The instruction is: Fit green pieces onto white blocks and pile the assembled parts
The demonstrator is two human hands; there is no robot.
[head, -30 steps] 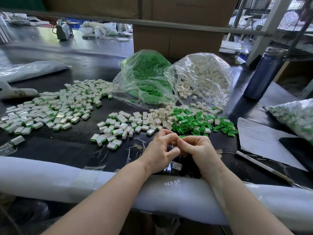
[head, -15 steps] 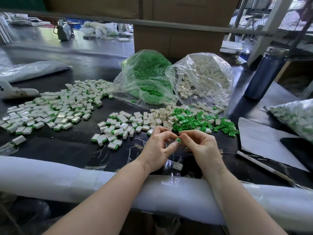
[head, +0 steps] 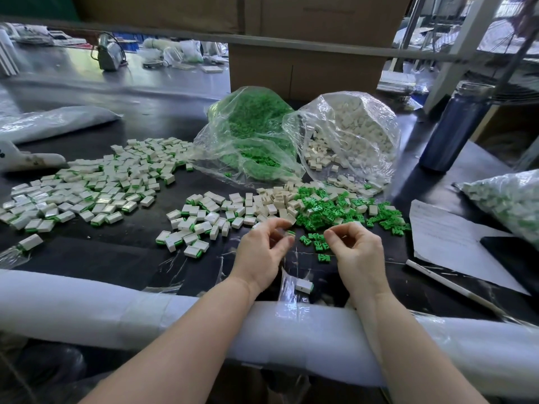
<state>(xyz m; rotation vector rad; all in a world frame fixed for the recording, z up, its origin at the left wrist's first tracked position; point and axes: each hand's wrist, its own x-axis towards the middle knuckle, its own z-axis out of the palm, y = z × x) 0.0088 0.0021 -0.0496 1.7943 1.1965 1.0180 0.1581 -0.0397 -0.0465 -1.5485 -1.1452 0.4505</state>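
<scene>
My left hand (head: 262, 252) pinches a white block with a green piece (head: 288, 233) at its fingertips, just in front of the loose white blocks (head: 277, 201). A short gap to the right, my right hand (head: 357, 253) hovers with curled fingers above the scattered green pieces (head: 335, 211); nothing shows between its fingertips. Assembled parts lie in a small pile (head: 201, 223) left of my left hand and in a large pile (head: 87, 188) farther left. One assembled part (head: 304, 285) lies between my wrists.
Open clear bags of green pieces (head: 256, 135) and white blocks (head: 353, 132) stand behind the piles. At right are a dark bottle (head: 455, 126), a paper sheet (head: 449, 243), a white rod (head: 452, 284) and a bagged batch (head: 507, 199). A white foam roll (head: 116, 301) pads the table's front edge.
My hands, pressed together a second ago, have drawn apart. The left hand keeps the block with the green piece; the right has moved right over the green pieces.
</scene>
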